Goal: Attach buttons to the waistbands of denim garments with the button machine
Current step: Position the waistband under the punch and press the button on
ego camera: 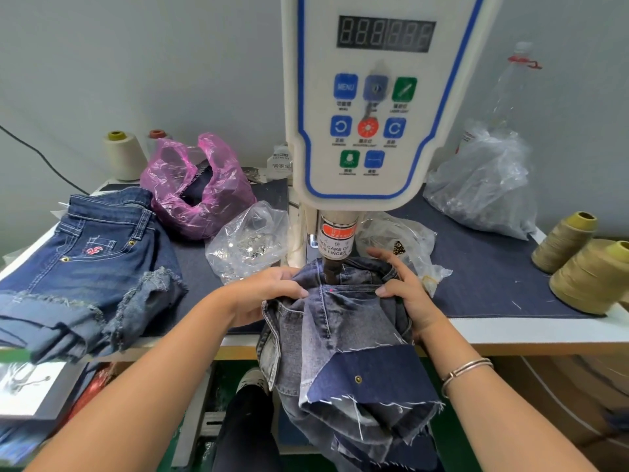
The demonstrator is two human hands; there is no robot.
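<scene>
Denim garment (343, 321) sits between both gripping hands, left (269, 291) and right (406, 296).

Head view, down, near table (510, 332)

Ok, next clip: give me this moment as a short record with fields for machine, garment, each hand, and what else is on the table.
machine: button machine, display unlit, press head low over the waistband
garment: denim garment under the head, rest hanging off the table edge
left hand: left hand grips the waistband left of the head
right hand: right hand pinches the waistband right of the head
finished pile: denim shorts on the left
supplies: clear bag of buttons, pink bag, thread cones
</scene>
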